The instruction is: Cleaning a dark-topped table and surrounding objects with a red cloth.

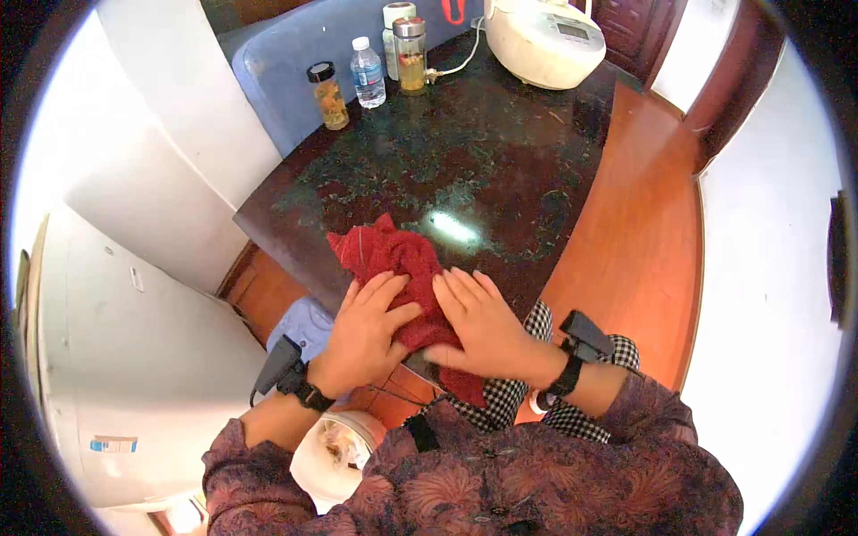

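Observation:
A crumpled red cloth (409,268) lies on the near end of a dark marble-patterned table (469,161), and one end of it hangs down over the edge toward my lap. My left hand (369,328) rests on the cloth's left side with the fingers spread. On its right side lies my right hand (476,321), fingers stretched forward and the thumb along the cloth's lower part. Both palms face down; the cloth's underside is hidden.
A rice cooker (543,47) with a cord stands at the table's far right. At the far left are a jar with a black lid (330,97), a plastic water bottle (367,74), a glass bottle (410,57) and a pale green bottle (395,17). A waste bin (322,462) stands below left.

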`<state>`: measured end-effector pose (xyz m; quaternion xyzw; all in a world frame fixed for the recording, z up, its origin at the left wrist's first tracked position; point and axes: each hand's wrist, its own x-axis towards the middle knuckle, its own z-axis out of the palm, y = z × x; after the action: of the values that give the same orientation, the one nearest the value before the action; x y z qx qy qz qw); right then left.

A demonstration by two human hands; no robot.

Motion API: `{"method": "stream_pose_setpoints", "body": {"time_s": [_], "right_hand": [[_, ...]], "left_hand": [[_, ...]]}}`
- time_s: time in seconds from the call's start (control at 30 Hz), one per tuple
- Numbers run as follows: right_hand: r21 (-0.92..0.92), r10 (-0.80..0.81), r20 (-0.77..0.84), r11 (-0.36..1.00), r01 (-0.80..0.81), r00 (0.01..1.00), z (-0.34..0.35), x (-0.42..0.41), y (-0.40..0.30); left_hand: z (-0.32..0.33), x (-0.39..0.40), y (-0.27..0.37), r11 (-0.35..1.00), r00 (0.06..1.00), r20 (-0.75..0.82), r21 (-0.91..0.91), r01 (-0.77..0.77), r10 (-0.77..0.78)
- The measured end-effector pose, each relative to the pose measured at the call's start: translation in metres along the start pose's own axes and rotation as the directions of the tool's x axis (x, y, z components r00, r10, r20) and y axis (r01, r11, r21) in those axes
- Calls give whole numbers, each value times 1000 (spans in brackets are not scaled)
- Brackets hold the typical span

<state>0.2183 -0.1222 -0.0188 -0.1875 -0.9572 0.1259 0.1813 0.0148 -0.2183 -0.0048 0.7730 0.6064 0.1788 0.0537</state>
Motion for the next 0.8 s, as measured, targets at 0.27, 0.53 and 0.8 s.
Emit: {"method": "stream_pose_setpoints", "body": {"time_s": [0.27, 0.53, 0.8], "right_hand": [[-76, 11, -87, 997, -18, 996, 19, 121, 101], [-74, 164, -85, 983, -171, 983, 25, 199, 168], [-28, 218, -125, 974, -223, 968, 25, 218, 173]], "left_hand": [[15, 108, -96, 993, 981, -192, 113, 19, 3], [34, 199, -177, 989, 979, -195, 123, 83, -58], [48, 218, -190, 972, 946, -307, 171, 162, -103]]}}
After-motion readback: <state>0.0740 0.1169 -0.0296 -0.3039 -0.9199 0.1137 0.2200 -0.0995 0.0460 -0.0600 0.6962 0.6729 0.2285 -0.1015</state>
